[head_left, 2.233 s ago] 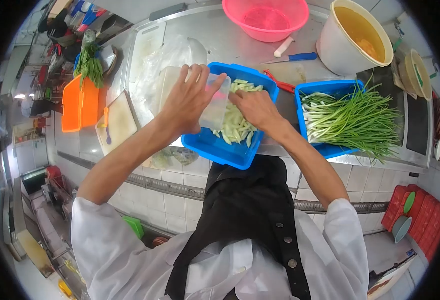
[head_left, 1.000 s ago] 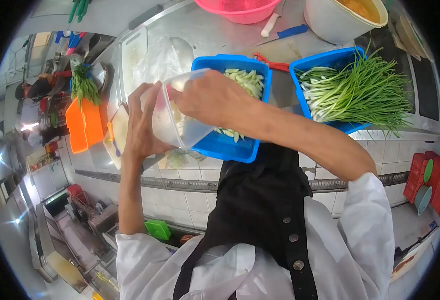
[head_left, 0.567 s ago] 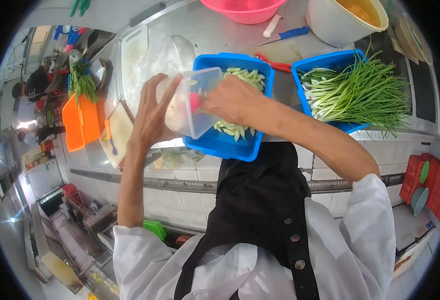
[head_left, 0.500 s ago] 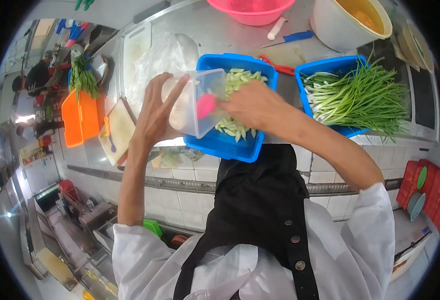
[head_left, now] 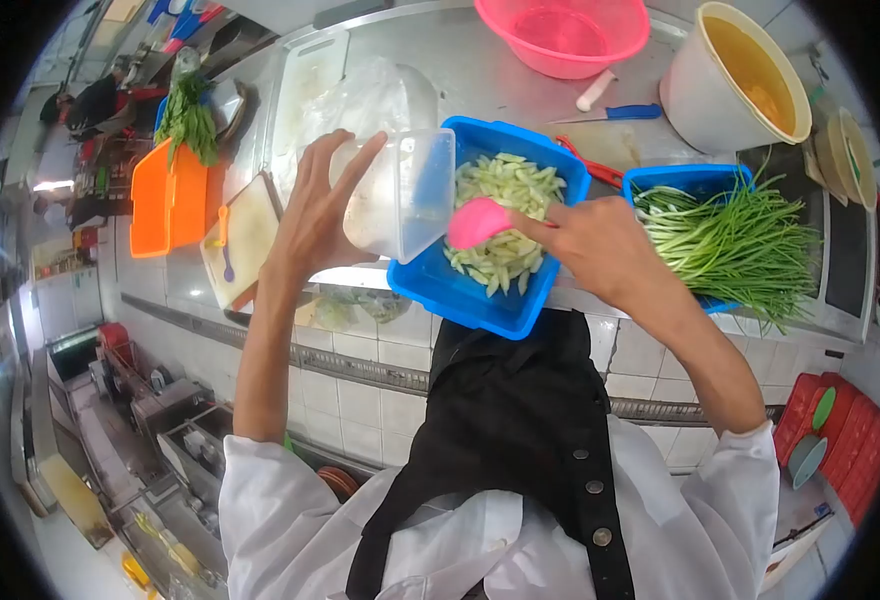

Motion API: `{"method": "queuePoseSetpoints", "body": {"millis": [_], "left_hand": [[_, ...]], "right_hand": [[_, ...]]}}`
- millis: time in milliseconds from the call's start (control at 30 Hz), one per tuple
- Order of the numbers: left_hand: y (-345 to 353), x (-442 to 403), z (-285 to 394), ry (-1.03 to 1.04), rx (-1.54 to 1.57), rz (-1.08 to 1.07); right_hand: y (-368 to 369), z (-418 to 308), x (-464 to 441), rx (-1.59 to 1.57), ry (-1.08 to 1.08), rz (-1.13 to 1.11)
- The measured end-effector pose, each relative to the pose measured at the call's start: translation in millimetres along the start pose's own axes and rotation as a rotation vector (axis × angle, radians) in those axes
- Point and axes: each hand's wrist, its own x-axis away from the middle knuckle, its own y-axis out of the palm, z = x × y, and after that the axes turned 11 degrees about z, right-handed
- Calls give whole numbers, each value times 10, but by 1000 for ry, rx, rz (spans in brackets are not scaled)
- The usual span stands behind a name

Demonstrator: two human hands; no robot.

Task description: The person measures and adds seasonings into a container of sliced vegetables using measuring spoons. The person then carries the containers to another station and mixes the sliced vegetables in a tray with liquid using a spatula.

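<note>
My left hand [head_left: 320, 205] is wrapped round a clear plastic container [head_left: 425, 190], tipped on its side with its mouth toward the blue tub. Some pale contents show inside it. My right hand [head_left: 605, 245] grips a pink spoon [head_left: 478, 222] by the handle, its bowl over the tub. Pale green cut vegetable pieces [head_left: 510, 185] lie in the blue tub [head_left: 430, 283], which stands on the steel counter near its front edge.
A second blue tub [head_left: 685, 176] holds long green onions [head_left: 730, 240]. Behind are a pink basin [head_left: 560, 40], a white bucket [head_left: 680, 100] of yellowish liquid and a blue-handled knife [head_left: 632, 112]. On the left are a cutting board [head_left: 243, 245] and an orange container [head_left: 165, 205]. People stand far left.
The pink spoon has come out of the clear container and now hangs over the vegetable pieces. My right hand has moved right with it, while my left hand keeps the container tipped.
</note>
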Motion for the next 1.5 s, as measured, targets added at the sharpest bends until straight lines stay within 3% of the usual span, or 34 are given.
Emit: {"method": "queuePoseSetpoints", "body": {"millis": [100, 133, 267, 367, 467, 533, 767, 867, 967, 1033, 1067, 1133, 1167, 1233, 1333, 1400, 1500], "left_hand": [[108, 119, -9, -18, 82, 46], [155, 130, 0, -13, 139, 89], [181, 104, 53, 43, 187, 208], [127, 165, -1, 34, 156, 294], [128, 180, 68, 48, 158, 322], [122, 183, 45, 69, 148, 288], [79, 170, 49, 148, 50, 153], [129, 205, 28, 175, 69, 62], [115, 208, 36, 136, 55, 64], [118, 237, 3, 101, 55, 77], [114, 254, -20, 81, 37, 80], [87, 297, -62, 50, 16, 84], [73, 312, -84, 8, 24, 169], [76, 356, -144, -47, 27, 267], [210, 524, -290, -110, -72, 440], [338, 678, -341, -128, -41, 516], [406, 858, -458, -132, 38, 591]], "right_hand": [[-181, -130, -255, -10, 72, 96], [-54, -193, -396, -23, 41, 242], [276, -493, -718, -17, 122, 245], [118, -571, -723, -109, 116, 200], [135, -621, -748, -71, 222, 328], [279, -547, -838, -69, 73, 300], [370, -383, -859, -80, -58, 285], [261, -360, -784, -93, -139, 151], [58, -202, -480, -215, -195, 321], [-95, -123, -289, -95, -105, 112], [-165, -66, -202, -93, -116, 110], [-260, 18, -54, 53, 64, -7], [-250, 36, -27, 55, 48, -10], [-132, 52, -6, 111, 340, 55], [463, 43, -110, 101, 455, 116], [1024, 66, -209, 119, 442, 49], [1024, -8, -190, 166, 439, 14]]}}
